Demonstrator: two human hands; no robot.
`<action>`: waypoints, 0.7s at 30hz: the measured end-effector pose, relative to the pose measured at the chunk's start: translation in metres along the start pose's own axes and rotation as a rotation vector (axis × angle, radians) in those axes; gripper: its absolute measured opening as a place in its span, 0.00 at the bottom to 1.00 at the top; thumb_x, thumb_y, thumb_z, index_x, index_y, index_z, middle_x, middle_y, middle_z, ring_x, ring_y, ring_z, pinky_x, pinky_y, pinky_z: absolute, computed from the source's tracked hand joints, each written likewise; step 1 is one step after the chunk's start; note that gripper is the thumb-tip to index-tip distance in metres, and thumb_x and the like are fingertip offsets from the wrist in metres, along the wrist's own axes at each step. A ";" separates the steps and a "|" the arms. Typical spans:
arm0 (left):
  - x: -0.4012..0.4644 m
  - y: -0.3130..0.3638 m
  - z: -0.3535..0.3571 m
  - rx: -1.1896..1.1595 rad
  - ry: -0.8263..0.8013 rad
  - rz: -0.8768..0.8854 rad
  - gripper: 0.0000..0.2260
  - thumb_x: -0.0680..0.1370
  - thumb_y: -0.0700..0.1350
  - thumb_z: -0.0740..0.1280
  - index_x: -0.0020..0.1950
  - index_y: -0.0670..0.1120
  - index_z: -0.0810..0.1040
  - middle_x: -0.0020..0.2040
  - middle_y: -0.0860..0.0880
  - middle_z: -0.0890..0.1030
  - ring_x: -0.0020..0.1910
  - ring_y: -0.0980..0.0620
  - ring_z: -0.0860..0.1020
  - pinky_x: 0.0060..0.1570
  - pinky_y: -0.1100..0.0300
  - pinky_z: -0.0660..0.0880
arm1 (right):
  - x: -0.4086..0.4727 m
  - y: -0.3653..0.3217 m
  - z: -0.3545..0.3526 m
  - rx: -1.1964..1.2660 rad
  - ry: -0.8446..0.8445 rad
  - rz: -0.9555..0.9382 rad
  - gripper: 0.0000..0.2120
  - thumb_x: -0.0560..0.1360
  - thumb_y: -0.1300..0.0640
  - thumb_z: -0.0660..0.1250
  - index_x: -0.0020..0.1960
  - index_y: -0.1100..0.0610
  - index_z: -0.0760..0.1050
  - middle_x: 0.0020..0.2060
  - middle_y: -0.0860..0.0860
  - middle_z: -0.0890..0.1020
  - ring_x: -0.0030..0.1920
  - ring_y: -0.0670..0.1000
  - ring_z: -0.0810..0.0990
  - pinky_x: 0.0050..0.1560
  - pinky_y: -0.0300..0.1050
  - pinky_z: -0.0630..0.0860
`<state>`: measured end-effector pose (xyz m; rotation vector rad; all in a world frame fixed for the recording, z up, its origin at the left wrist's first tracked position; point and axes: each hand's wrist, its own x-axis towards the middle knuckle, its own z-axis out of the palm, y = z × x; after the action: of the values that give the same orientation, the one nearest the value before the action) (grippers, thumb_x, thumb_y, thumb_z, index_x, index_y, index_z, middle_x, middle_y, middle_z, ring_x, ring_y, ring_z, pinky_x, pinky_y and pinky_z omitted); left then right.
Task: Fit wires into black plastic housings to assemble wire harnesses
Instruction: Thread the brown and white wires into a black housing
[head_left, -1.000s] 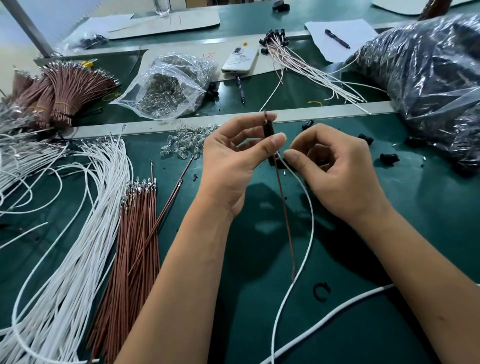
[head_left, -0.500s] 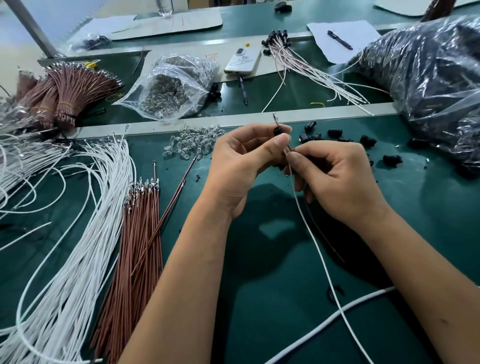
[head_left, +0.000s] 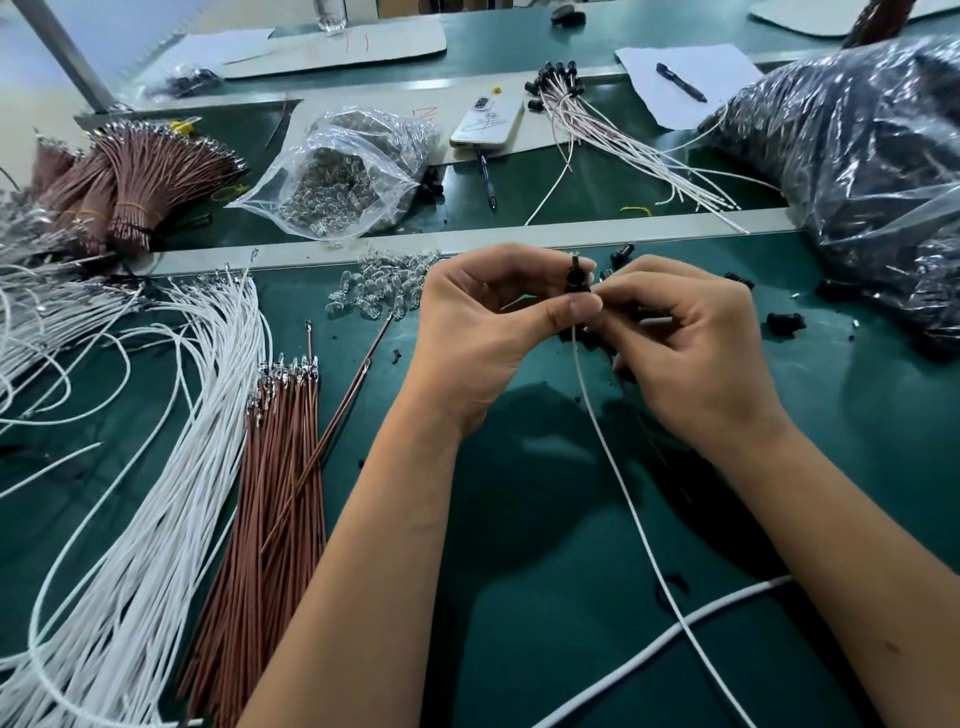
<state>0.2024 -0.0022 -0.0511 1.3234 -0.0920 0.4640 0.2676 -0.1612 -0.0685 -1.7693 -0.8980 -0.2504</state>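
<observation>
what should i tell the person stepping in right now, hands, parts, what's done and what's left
Left hand: pinches a black housing, held upright over the table.
Right hand: fingers curled at the housing's base, where a white wire runs down towards the near edge.
Stock: loose white wires and brown wires on the left; spare housings on the right.
Done: a bunch of finished harnesses lies at the back.
Left: seating in this housing cannot be confirmed from here; most of the stock is still unassembled.

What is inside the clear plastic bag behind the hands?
The clear plastic bag holds a heap of small clear glass-like parts, perhaps tiny bulbs like the loose clear parts lying nearer the hands. What lies under the heap is covered.
</observation>
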 end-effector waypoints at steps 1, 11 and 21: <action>-0.001 0.000 0.000 -0.005 -0.005 0.007 0.15 0.66 0.26 0.75 0.39 0.46 0.85 0.42 0.46 0.86 0.42 0.49 0.83 0.47 0.58 0.80 | 0.000 0.000 0.000 -0.007 0.003 -0.018 0.04 0.79 0.58 0.74 0.49 0.58 0.86 0.40 0.48 0.82 0.36 0.43 0.79 0.36 0.46 0.77; -0.001 0.005 0.004 0.012 -0.118 0.083 0.16 0.67 0.23 0.73 0.49 0.40 0.81 0.42 0.42 0.81 0.42 0.49 0.80 0.48 0.58 0.78 | -0.001 -0.002 0.001 -0.111 0.013 -0.173 0.08 0.81 0.67 0.65 0.53 0.64 0.83 0.45 0.52 0.81 0.41 0.51 0.81 0.39 0.54 0.80; -0.001 0.006 0.004 -0.013 -0.119 0.068 0.17 0.67 0.22 0.72 0.50 0.39 0.80 0.42 0.42 0.80 0.42 0.51 0.80 0.47 0.60 0.77 | -0.001 -0.001 0.001 -0.131 0.041 -0.158 0.07 0.80 0.65 0.67 0.51 0.63 0.84 0.43 0.53 0.82 0.41 0.53 0.82 0.38 0.56 0.81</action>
<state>0.2004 -0.0051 -0.0447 1.3380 -0.2393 0.4409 0.2658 -0.1610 -0.0684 -1.8074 -1.0126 -0.4554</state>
